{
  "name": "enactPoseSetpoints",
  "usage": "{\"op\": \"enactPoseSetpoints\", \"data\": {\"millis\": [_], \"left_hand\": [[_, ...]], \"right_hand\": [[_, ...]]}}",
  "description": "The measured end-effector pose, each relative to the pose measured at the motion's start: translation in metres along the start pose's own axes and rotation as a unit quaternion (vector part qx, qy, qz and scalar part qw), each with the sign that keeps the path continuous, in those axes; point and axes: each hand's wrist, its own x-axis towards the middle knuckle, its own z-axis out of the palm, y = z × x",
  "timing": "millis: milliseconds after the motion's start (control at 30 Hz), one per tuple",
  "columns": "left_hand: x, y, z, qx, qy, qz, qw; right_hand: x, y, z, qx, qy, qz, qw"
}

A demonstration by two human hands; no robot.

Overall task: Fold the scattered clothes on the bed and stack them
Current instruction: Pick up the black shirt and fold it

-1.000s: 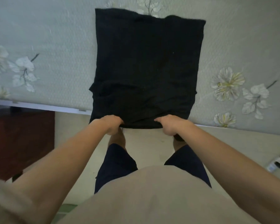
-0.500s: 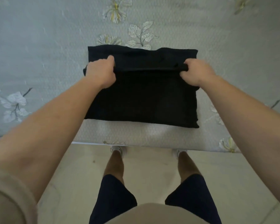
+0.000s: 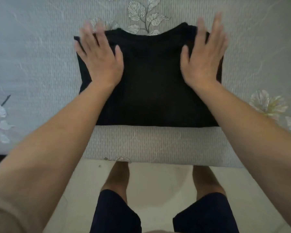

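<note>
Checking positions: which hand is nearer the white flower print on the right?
Right. The right hand rests on the black garment's side toward the flower print; the left hand, its far side.

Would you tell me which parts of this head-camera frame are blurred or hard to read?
Head view: fingertips of the left hand and right hand are motion-blurred; the black garment is so dark its folds barely show.

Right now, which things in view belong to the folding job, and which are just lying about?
Job: black garment, folded; left hand and right hand, flat on it; bed under it.
Just there: floor; dark shorts.
</note>
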Motion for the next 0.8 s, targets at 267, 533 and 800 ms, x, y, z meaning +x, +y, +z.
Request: {"op": "enactPoseSetpoints", "data": {"millis": [267,533,800], "left_hand": [[-0.023,-0.04,0.05,0.055,-0.16,0.05,0.984],[-0.025,-0.039,0.056,0.035,-0.129,0.039,0.99],[-0.024,-0.038,0.057,0.057,-0.15,0.046,0.986]], "right_hand": [[-0.044,0.018,0.05,-0.073,-0.134,-0.077,0.985],[-0.046,0.019,0.056,-0.054,-0.109,-0.076,0.99],[-0.044,0.019,0.055,-0.053,-0.122,-0.082,0.988]]}}
